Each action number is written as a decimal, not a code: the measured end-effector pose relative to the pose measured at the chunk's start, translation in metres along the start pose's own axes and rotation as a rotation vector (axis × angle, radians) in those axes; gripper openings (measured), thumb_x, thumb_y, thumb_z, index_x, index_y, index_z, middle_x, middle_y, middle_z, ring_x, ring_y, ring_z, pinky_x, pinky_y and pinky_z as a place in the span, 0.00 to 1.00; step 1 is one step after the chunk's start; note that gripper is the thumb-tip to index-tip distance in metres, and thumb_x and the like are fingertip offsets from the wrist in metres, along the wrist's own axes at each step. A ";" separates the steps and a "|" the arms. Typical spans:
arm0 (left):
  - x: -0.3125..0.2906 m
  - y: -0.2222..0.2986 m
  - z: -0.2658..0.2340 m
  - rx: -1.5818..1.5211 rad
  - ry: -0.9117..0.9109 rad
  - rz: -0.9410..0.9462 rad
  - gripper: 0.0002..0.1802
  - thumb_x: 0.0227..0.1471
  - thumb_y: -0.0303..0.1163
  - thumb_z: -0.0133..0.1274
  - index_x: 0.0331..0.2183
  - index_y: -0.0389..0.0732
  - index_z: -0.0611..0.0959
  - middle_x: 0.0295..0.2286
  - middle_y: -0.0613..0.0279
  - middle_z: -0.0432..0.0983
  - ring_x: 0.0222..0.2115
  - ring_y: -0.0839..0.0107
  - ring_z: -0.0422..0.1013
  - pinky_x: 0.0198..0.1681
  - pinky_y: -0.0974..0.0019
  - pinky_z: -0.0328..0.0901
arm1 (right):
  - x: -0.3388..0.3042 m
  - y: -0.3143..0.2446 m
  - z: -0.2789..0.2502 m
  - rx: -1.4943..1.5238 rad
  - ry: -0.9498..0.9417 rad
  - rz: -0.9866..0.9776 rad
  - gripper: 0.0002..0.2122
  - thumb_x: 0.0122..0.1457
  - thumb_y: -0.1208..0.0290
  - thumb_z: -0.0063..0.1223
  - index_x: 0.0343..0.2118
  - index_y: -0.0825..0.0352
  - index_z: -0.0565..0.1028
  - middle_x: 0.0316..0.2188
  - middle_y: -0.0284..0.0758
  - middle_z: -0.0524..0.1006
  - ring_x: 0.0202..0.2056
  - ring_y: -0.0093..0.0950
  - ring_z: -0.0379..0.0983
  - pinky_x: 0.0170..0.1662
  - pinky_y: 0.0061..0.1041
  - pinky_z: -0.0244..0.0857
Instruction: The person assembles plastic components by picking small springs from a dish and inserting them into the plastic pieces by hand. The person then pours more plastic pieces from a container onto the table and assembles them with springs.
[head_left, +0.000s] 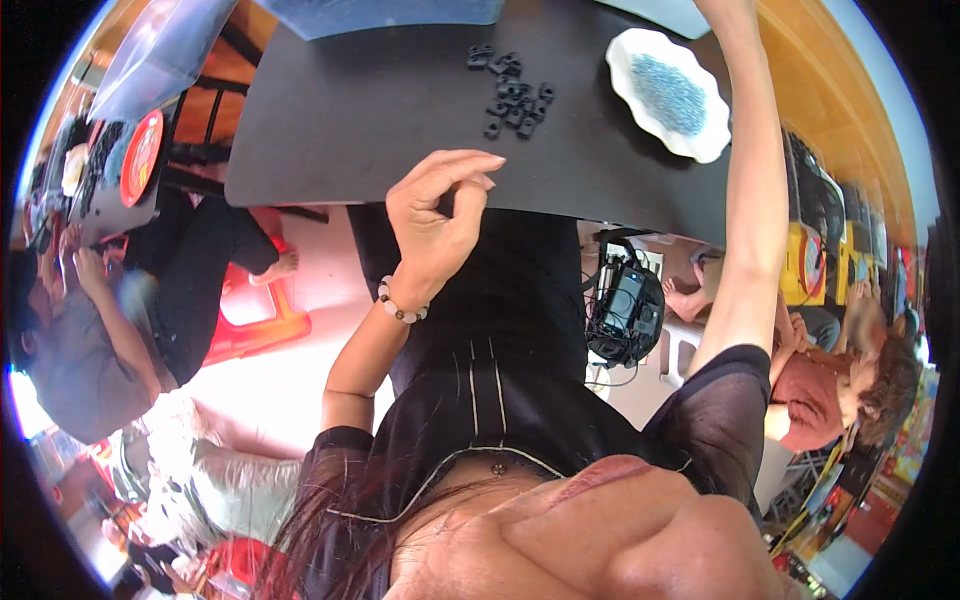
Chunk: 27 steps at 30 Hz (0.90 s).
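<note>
My left hand (437, 215) is raised over the near edge of the dark table (340, 110), its fingers curled and pressed together toward the thumb. Whatever the fingertips may hold is too small or hidden to make out. Just beyond it lies a loose cluster of small black plastic parts (515, 98). My right arm stretches far forward past a white scalloped dish (622, 62) that holds many tiny blue-grey pieces (668, 93). Only the wrist end of my right hand (727, 14) shows at the top edge; its fingers are out of the picture.
A bluish bin (380, 14) stands at the table's far side, with a pale container (665, 14) beside it. Below the table edge hangs a black pouch with cables (625, 305). People sit at left and right, near a red stool (262, 325).
</note>
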<state>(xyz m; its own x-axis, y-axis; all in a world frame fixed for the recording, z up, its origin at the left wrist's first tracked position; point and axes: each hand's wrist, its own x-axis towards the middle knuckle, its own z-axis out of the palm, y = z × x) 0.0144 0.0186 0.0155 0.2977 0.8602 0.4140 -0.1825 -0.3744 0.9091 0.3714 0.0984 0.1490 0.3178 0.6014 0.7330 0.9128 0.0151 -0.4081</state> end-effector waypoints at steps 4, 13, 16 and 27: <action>0.002 0.001 0.000 0.066 -0.014 -0.033 0.13 0.47 0.15 0.51 0.33 0.37 0.86 0.28 0.62 0.80 0.24 0.81 0.72 0.29 0.78 0.66 | -0.071 -0.066 0.000 0.134 -0.528 0.115 0.09 0.56 0.70 0.56 0.28 0.73 0.78 0.20 0.35 0.77 0.24 0.21 0.71 0.29 0.24 0.65; 0.001 -0.001 0.003 0.228 -0.110 -0.004 0.10 0.50 0.18 0.54 0.36 0.37 0.86 0.25 0.63 0.79 0.24 0.82 0.71 0.30 0.78 0.65 | -0.155 -0.058 0.028 -0.008 -0.619 -0.392 0.10 0.54 0.75 0.56 0.41 0.61 0.78 0.34 0.34 0.75 0.40 0.36 0.69 0.41 0.32 0.66; 0.002 -0.001 0.004 0.209 -0.104 -0.022 0.11 0.50 0.19 0.54 0.36 0.37 0.86 0.25 0.63 0.79 0.24 0.82 0.71 0.29 0.78 0.65 | -0.157 -0.050 0.029 -0.005 -0.598 -0.353 0.09 0.54 0.75 0.57 0.39 0.63 0.78 0.33 0.34 0.75 0.39 0.36 0.70 0.41 0.31 0.66; 0.006 -0.007 0.021 -0.061 -0.084 -0.195 0.15 0.54 0.30 0.59 0.43 0.34 0.82 0.28 0.62 0.80 0.27 0.79 0.74 0.32 0.76 0.70 | -0.180 -0.107 -0.014 0.248 -0.523 -0.494 0.12 0.44 0.77 0.64 0.34 0.66 0.77 0.33 0.35 0.74 0.36 0.36 0.71 0.38 0.30 0.69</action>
<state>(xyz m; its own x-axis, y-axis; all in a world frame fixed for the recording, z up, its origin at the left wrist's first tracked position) 0.0369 0.0198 0.0125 0.4093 0.8816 0.2353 -0.1693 -0.1800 0.9690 0.2198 -0.0221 0.0687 -0.3323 0.7772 0.5344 0.8134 0.5230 -0.2547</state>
